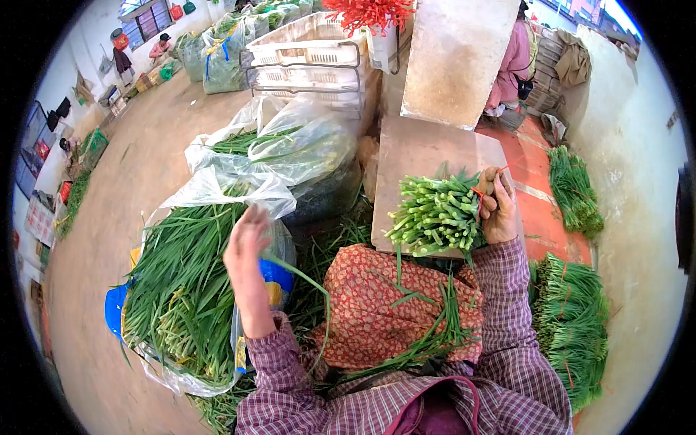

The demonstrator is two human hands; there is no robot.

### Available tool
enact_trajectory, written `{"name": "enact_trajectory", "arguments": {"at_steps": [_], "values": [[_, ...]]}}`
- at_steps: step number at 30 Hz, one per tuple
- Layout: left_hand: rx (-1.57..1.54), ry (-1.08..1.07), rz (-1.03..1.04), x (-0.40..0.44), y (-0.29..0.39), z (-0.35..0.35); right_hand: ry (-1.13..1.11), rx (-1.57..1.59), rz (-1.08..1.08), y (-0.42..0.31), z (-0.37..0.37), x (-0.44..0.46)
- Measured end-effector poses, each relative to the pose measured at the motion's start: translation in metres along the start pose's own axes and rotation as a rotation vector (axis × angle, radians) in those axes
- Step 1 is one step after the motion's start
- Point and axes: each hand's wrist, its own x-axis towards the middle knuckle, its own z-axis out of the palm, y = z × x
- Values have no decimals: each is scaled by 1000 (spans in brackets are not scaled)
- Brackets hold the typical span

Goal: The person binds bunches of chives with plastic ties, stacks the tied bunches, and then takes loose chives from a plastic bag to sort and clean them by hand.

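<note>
My right hand (497, 206) is closed on a red tie at the right end of a bundle of green stalks (435, 214), whose cut ends face left. The bundle lies on a brown board (406, 148). My left hand (248, 235) is raised beside a large plastic bag of long green leaves (188, 275); it is blurred, and its fingers are smeared by motion. A single long leaf (308, 279) hangs near its wrist. Loose green pieces (449, 315) lie on the red patterned cloth (362, 304) over my lap.
Tied green bundles (573, 326) lie on an orange surface (518, 156) at the right. Ahead stand stacked white crates (312, 54), red ties (370, 13) and an upright board (446, 65). Another bag (304, 138) stands ahead left. A person in pink (511, 61) is beyond.
</note>
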Motion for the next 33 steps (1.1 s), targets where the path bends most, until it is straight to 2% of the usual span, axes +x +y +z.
{"name": "enact_trajectory", "arguments": {"at_steps": [1, 2, 3, 5, 7, 9, 11, 13, 14, 15, 17, 18, 19, 20, 21, 23, 25, 27, 30, 31, 33], "values": [[415, 47, 176, -3, 0, 5, 12, -6, -8, 0, 0, 1], [643, 82, 349, -15, 3, 9, 13, -9, -7, 0, 0, 1], [595, 36, 391, -26, 17, 20, -3, 1, -10, -1, 0, 1], [46, -400, -78, -42, 14, 32, -13, 4, -5, -1, -4, 0], [-559, -794, -701, -49, -19, 62, -142, 48, -32, 0, -7, 2], [-915, -1037, -970, -70, -54, 108, -111, 62, -16, -4, 3, -4], [-1152, -1213, -925, -89, -77, 146, -70, 73, 4, -7, 14, -13], [-1177, -986, -966, -88, -48, 150, -345, 157, 5, -10, 25, -19], [-1239, -833, -1003, -82, -31, 150, -394, 108, -5, -15, 32, -24], [-1239, -847, -977, -68, -45, 158, -387, 108, -10, -22, 34, -28], [-1217, -931, -1004, -38, -58, 166, -533, -221, 25, -36, 37, -36], [-905, -678, -901, -27, -23, 172, -464, -332, 39, -44, 44, -41], [-934, -672, -864, -9, -33, 176, -456, -328, 38, -44, 44, -42], [-848, -627, -627, 11, -44, 182, -381, -394, 108, -46, 42, -39], [-731, -568, -527, 21, -14, 180, -302, -460, 179, -48, 40, -35], [-836, -671, -446, 57, -3, 191, -216, -381, 205, -43, 36, -14], [-659, -818, -140, 78, 28, 206, -113, -188, 218, -40, 31, 14], [-490, -884, 123, 82, 67, 221, -112, -133, 101, -43, 23, 40], [-447, -884, 310, 86, 81, 245, -92, -88, -5, -47, 19, 45], [-446, -893, 306, 83, 76, 249, -66, -38, -62, -46, 15, 44], [-250, -955, 283, 76, 60, 253, -43, -46, -82, -15, -12, 43]]}}
